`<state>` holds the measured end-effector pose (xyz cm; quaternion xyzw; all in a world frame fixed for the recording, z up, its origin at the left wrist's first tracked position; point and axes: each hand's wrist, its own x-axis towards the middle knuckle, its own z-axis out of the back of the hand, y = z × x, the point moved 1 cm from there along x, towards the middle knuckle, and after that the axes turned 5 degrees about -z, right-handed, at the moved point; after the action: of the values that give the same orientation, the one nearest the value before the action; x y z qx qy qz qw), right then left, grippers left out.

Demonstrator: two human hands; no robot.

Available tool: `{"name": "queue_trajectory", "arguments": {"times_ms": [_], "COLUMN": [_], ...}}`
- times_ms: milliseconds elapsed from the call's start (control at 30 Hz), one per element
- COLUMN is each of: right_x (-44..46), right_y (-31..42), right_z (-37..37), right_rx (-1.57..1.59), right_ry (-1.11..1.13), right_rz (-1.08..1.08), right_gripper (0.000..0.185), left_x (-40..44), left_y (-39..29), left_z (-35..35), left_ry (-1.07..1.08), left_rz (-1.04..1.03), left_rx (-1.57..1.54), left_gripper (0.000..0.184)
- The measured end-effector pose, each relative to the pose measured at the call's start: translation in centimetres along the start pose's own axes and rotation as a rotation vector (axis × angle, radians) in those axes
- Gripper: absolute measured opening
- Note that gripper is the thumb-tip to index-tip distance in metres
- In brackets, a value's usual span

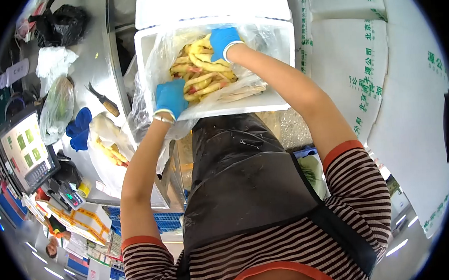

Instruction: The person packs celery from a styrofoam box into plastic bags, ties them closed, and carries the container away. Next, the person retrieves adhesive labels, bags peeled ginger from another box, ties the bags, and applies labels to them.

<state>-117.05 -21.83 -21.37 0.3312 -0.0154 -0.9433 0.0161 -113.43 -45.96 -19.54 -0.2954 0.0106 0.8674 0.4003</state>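
A white foam box (218, 111) lined with a clear plastic bag (155, 55) holds a heap of young ginger (206, 65), yellow and finger-like with pinkish tips. My left hand (170, 98), in a blue glove, is at the box's near left corner, against the ginger and the bag liner. Its fingers are curled, and what lies under them is hidden. At the far right of the heap, my right hand (224, 42), gloved in blue too, has its fingers bent down around pieces of ginger; the fingertips are partly hidden.
On the steel table (92, 35) at the left lie a wooden-handled knife (105, 101), a blue glove (79, 129), a bag with more ginger (109, 147) and a touch screen (28, 151). White foam boxes (346, 69) stand stacked at the right. A person (53, 237) is in the background.
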Motion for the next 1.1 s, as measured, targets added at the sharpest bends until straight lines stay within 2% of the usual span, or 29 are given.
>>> {"name": "queue_trajectory", "arguments": {"times_ms": [133,200,267,300,333,367,433,567,633,667,733,767,867,933,1000,1033,1067,1100], "right_x": [0.7,0.8,-0.1,-0.6,-1.1,-1.5,-1.9,-3.4,-3.2,-3.1,-3.2,-3.2,-4.8,-5.6,-6.7,-7.8,-9.2,-10.3], "right_y": [-1.2,-1.5,-1.0,-0.6,-0.4,-0.2,-0.5,-2.6,-3.9,-4.5,-5.8,-6.3,-6.5,-6.6,-6.1,-5.4,-4.9,-4.4], "right_z": [-0.2,0.1,1.1,1.9,2.2,1.9,1.6,1.3,-0.4,-1.1,-2.4,-2.8,-3.0,-2.5,-1.7,-0.4,1.4,3.0], "right_rx": [0.106,0.204,0.122,0.075,0.028,-0.022,-0.020,0.162,0.326,0.390,0.498,0.547,0.780,0.947,0.796,0.784,0.770,0.758], "right_ry": [0.104,0.120,0.057,0.042,0.030,-0.122,-0.104,-0.184,-0.202,-0.226,-0.114,-0.056,-0.104,-0.126,-0.255,-0.295,-0.336,-0.360], "right_rz": [0.030,0.053,0.052,0.056,0.059,0.073,0.107,0.234,0.235,0.233,0.167,0.132,0.152,0.208,0.281,0.310,0.337,0.367], "right_gripper": [0.074,0.075,0.053,0.046,0.038,0.018,0.014,0.024,0.035,0.037,0.042,0.044,0.047,0.039,0.033,0.032,0.031,0.030], "left_x": [-1.4,-1.5,-0.9,-0.2,0.1,0.5,0.9,0.8,0.2,-0.3,-1.8,-2.7,-6.4,-9.4,-12.6,-13.9,-15.3,-17.0], "left_y": [-0.6,-0.2,-0.2,-0.5,-0.8,-1.4,-2.4,-1.7,-0.6,-0.5,-0.5,0.1,1.2,1.5,1.2,1.1,0.9,0.6], "left_z": [2.5,3.1,2.8,2.5,2.2,2.2,2.2,2.3,2.0,2.7,4.7,4.6,6.8,7.6,10.0,10.4,10.0,9.3], "left_ry": [0.042,-0.038,-0.111,-0.002,0.008,0.019,0.123,0.099,0.062,0.073,0.098,0.015,-0.085,-0.333,-0.385,-0.485,-0.573,-0.690], "left_rz": [-0.048,-0.100,-0.082,-0.032,-0.042,-0.055,-0.063,-0.146,-0.181,-0.145,-0.076,-0.076,0.067,0.060,0.134,0.119,0.128,0.201], "left_rx": [0.013,-0.010,-0.080,-0.104,-0.055,-0.008,0.021,-0.106,-0.172,-0.193,-0.237,-0.301,-0.510,-0.709,-0.849,-0.957,-1.102,-1.172], "left_gripper": [0.043,0.044,0.048,0.063,0.068,0.073,0.087,0.080,0.076,0.074,0.071,0.071,0.069,0.070,0.071,0.068,0.073,0.075]}}
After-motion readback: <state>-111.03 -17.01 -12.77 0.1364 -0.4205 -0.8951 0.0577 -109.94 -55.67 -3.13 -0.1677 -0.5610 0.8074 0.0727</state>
